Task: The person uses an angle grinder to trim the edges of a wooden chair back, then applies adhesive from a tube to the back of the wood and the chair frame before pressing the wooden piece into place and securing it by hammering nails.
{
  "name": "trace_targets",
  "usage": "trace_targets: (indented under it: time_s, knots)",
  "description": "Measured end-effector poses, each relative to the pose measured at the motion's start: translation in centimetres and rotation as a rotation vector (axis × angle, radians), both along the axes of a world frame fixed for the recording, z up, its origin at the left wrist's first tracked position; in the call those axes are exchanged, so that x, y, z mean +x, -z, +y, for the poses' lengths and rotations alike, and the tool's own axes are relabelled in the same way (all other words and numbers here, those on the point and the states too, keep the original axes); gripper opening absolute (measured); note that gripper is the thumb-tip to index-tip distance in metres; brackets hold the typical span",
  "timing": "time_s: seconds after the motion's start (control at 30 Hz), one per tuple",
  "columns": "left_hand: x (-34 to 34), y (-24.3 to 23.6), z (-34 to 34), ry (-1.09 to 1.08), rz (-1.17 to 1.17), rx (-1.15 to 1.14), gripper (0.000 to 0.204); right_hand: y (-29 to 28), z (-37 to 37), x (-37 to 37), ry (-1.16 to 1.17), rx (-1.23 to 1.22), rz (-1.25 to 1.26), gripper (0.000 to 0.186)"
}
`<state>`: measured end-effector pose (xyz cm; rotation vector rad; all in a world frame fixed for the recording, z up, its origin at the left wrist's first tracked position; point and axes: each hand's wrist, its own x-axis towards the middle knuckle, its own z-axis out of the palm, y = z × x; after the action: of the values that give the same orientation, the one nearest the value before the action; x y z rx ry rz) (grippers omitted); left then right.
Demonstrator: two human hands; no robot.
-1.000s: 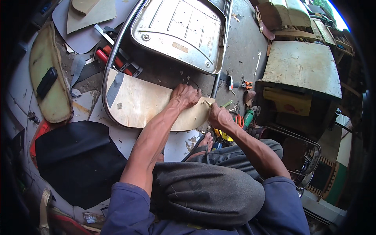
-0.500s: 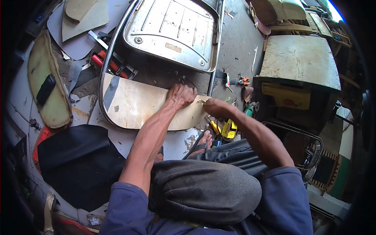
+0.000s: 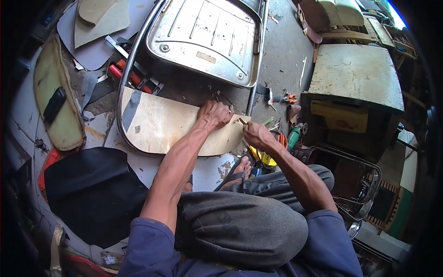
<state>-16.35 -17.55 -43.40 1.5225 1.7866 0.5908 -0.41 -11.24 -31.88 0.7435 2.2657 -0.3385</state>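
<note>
A pale plywood board (image 3: pixel 170 124) with a rounded end lies across the curved end of a chrome metal tube frame (image 3: pixel 131 60). Grey tape is stuck to its left part. My left hand (image 3: pixel 215 114) is closed over the board's far edge, its fingertips partly hidden. At the board's right end my right hand (image 3: pixel 258 135) grips a small, thin tool (image 3: pixel 242 121) whose tip is at the wood; its exact kind is too small to make out. Chips and marks show on the wood near that tip.
Beyond the board is a metal chair seat pan (image 3: pixel 203 41). Red-handled tools (image 3: pixel 124 74) lie to the left, near black fabric (image 3: pixel 94 194) and a foam-like pad (image 3: pixel 57 106) bearing a phone-like black object. Pliers (image 3: pixel 290 98), a green grinder (image 3: pixel 294 136) and a cabinet (image 3: pixel 355 74) are right.
My right hand has drawn slightly back toward me, and its wrist has turned, showing more of the tool. My left hand stays on the board.
</note>
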Motion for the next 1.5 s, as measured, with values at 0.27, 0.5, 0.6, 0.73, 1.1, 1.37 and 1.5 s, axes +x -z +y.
trace_targets:
  time_s: [0.27,0.5,0.6,0.73,1.1,1.37,1.5]
  knots:
    - [0.0,0.4,-0.4,-0.032,-0.031,0.008,0.058,-1.7,0.5,-2.6,1.234,-0.576,-0.155,0.033]
    - [0.7,0.6,-0.1,-0.053,-0.04,0.068,0.056,-0.7,-0.7,1.1,0.525,-0.158,0.154,0.022]
    - [0.8,1.0,0.0,-0.068,-0.01,0.105,0.055,2.0,-0.2,2.1,-0.139,-0.016,-0.056,0.023]
    - [0.6,0.8,-0.3,-0.061,-0.028,0.115,0.053,3.0,-0.4,1.7,-0.181,-0.019,-0.217,0.015]
    - [0.8,1.8,-0.6,-0.083,0.028,0.188,0.05,0.6,-4.2,-2.3,1.594,-0.527,0.141,0.031]
    - [0.5,1.0,-0.2,-0.111,-0.021,0.145,0.052,2.8,-6.1,-0.7,0.571,0.061,0.081,0.038]
    - [0.6,1.5,-0.2,-0.118,0.012,0.191,0.053,3.0,-4.7,-2.4,0.25,0.072,-0.086,0.022]
